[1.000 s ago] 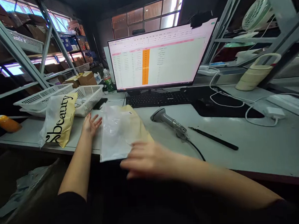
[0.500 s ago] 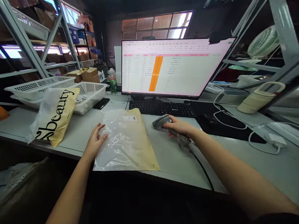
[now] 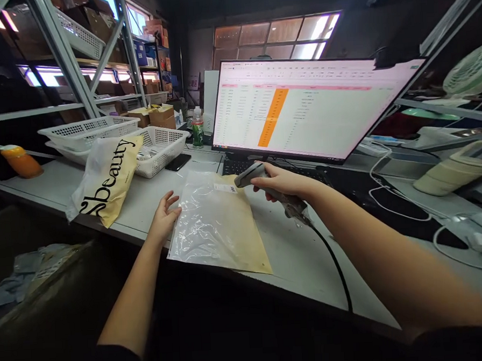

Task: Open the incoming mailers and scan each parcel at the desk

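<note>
A flat plastic bag (image 3: 211,225), clear to yellowish, lies on the desk in front of me. Near its top edge is a white barcode label (image 3: 224,188). My left hand (image 3: 165,217) rests at the bag's left edge with its fingers apart. In my right hand (image 3: 277,181) is a grey barcode scanner (image 3: 251,174), wrapped round by the fingers. The scanner's head hangs just right of the label and points toward it. A black cable runs from its handle down to the desk's front edge.
Behind stand a monitor (image 3: 313,106) showing a spreadsheet and a black keyboard (image 3: 236,167). At left are a printed bag (image 3: 115,176), white baskets (image 3: 162,152), a phone (image 3: 178,162) and an orange bottle (image 3: 22,161). Tape rolls (image 3: 438,175) and white cables lie right.
My right hand has raised the scanner and brought it left, over the bag's upper right, close to the label. My left hand stays at the bag's edge. The view has turned left.
</note>
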Available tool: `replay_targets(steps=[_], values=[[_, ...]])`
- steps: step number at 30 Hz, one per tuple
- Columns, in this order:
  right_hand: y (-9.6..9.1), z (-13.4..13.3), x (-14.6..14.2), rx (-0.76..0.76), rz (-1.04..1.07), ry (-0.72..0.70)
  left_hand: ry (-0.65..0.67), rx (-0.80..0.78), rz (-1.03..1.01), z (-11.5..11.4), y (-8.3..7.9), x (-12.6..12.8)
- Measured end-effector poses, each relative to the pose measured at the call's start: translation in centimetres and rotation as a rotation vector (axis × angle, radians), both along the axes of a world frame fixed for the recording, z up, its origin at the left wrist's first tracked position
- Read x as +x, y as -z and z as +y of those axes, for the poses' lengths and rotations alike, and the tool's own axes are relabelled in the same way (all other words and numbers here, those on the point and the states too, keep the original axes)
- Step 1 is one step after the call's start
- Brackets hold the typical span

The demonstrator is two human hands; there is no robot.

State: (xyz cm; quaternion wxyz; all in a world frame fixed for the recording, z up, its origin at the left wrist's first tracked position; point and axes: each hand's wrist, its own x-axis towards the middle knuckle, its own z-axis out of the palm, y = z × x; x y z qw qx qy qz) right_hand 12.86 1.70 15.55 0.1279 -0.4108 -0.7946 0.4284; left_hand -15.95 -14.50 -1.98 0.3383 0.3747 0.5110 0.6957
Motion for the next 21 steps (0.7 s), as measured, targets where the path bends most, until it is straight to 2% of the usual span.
replay_targets(steps=[3, 5, 6, 9, 11, 12, 14, 16, 18, 21], values=[[-0.5, -0.2, 0.6, -0.018, 0.045, 0.001, 0.078, -0.021, 0.002, 0.2, -0.1, 0.7], [-0.6, -0.2, 1.2, -0.023, 0.090, -0.005, 0.017, -0.012, 0.117, -0.4, -0.5, 1.0], [-0.4, -0.2, 1.6, -0.018, 0.121, -0.013, -0.091, 0.011, 0.243, -1.1, -0.9, 0.9], [0.7, 0.3, 3.0, 0.011, 0.236, -0.087, -0.628, 0.055, 0.782, -4.6, -2.5, -1.1], [1.9, 1.0, 3.9, 0.018, 0.294, -0.172, -0.884, -0.059, 1.068, -7.1, -3.8, -3.5], [2.5, 1.4, 4.1, 0.013, 0.306, -0.201, -0.939, -0.156, 1.147, -8.0, -4.3, -4.8], [3.5, 1.9, 4.1, -0.003, 0.317, -0.216, -0.916, -0.368, 1.215, -8.8, -4.8, -7.6], [4.2, 1.9, 3.7, -0.012, 0.329, -0.194, -0.813, -0.523, 1.181, -8.5, -4.6, -10.2], [4.5, 1.3, 3.2, -0.025, 0.321, -0.162, -0.751, -0.553, 1.017, -7.7, -3.9, -12.2], [4.2, -0.4, 3.2, -0.067, 0.227, -0.091, -0.770, -0.453, 0.736, -7.3, -3.3, -14.1]])
